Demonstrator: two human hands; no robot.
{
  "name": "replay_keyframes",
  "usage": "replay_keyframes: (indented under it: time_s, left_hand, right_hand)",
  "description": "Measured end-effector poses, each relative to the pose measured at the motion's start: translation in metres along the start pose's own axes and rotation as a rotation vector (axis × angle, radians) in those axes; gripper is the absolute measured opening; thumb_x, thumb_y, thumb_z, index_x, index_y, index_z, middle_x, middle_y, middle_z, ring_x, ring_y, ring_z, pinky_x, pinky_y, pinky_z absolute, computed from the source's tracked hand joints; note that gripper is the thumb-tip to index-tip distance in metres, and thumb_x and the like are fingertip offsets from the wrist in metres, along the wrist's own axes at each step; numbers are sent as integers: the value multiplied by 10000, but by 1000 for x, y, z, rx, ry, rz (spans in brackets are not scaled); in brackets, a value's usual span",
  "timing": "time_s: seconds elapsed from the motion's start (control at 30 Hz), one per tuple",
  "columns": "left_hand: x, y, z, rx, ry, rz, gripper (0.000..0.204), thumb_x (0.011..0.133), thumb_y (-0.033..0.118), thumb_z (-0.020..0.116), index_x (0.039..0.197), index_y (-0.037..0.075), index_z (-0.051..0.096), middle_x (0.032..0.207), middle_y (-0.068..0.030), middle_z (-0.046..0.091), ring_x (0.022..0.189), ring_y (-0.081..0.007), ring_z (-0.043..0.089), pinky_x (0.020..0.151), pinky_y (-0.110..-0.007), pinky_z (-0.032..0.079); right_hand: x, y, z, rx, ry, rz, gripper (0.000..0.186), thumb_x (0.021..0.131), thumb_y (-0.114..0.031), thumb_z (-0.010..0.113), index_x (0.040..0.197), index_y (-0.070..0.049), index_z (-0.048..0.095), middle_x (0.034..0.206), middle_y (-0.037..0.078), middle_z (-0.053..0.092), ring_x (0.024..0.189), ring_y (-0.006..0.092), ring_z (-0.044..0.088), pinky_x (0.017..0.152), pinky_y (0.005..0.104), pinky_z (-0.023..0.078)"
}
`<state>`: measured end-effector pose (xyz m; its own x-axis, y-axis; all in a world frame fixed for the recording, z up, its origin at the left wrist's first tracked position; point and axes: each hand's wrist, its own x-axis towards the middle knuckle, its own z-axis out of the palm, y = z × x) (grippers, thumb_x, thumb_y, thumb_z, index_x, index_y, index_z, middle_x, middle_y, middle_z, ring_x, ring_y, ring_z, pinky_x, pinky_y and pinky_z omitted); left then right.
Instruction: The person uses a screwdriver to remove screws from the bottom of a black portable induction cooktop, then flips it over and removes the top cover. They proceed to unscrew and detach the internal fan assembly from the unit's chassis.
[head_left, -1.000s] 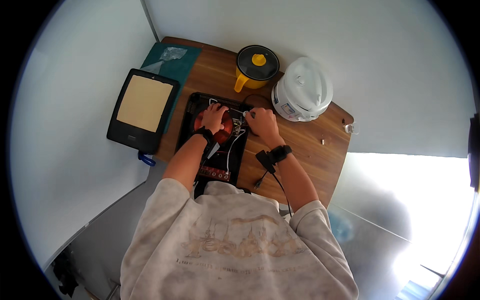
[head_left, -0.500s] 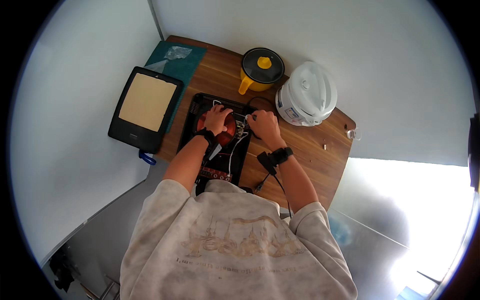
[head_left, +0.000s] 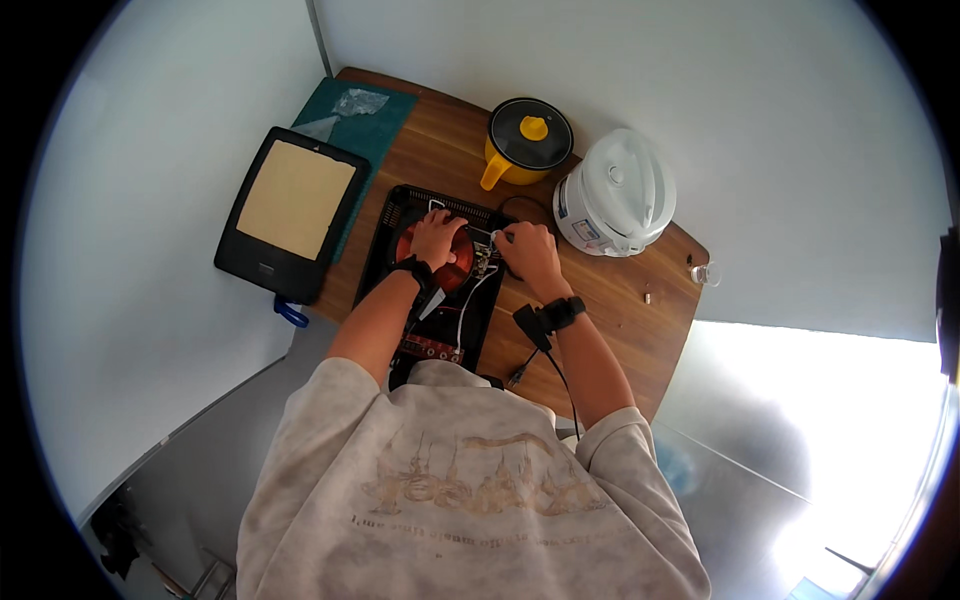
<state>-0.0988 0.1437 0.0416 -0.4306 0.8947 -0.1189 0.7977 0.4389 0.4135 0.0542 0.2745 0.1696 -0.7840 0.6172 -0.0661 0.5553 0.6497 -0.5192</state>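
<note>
An opened black induction cooker base (head_left: 484,325) lies on the table in front of me. Inside are a round copper coil (head_left: 460,272), a circuit board with small parts (head_left: 484,260) and white wires (head_left: 465,315). My left hand (head_left: 436,240) lies over the coil with its fingers spread. Beside the casing's right edge, my right hand (head_left: 530,252) is closed, thumb and fingertips pinched at a white wire end by the board. Its other fingers curl inward. Near the casing's front edge sits a red control board (head_left: 432,348).
To the left lies a black-framed panel with a tan face (head_left: 290,200), partly on a green mat (head_left: 388,122). Behind stand a yellow pot with a dark lid (head_left: 530,140) and a white rice cooker (head_left: 612,195). A black power plug (head_left: 517,377) and a glass jar (head_left: 706,273) are right.
The view has shifted slightly. Both hands keep nearly the same places, left on the coil and right pinching by the board.
</note>
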Motion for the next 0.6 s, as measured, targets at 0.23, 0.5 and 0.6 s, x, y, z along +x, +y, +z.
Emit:
replay_keyframes:
  time_s: [0.23, 0.5, 0.6]
  left_hand:
    - [-2, 4, -7, -15, -4, -1, 805, 576, 116, 862, 1308, 188, 535, 1331, -134, 492, 1293, -374, 411, 1070, -483, 381]
    - [-2, 4, -6, -22, -22, -21, 849, 574, 113, 870, 1338, 123, 500, 1369, -131, 478, 1304, -362, 412, 1094, -466, 366]
    - [-2, 4, -4, -24, -16, -32, 864, 569, 120, 875, 1341, 94, 488, 1375, -135, 477, 1308, -364, 411, 1105, -454, 360]
  right_hand:
    - [16, -10, -11, -103, -57, -142, 235, 808, -235, 637, 788, -12, 710, 763, 227, 667, 747, 406, 667, 704, 466, 550]
    - [45, -40, -19, -462, -165, -227, 104, 765, -133, 662, 806, -60, 724, 806, 170, 703, 780, 337, 704, 676, 410, 567]
    - [48, -47, -18, -564, -183, -265, 89, 773, -131, 672, 810, -75, 730, 853, 139, 706, 844, 314, 692, 679, 383, 569]
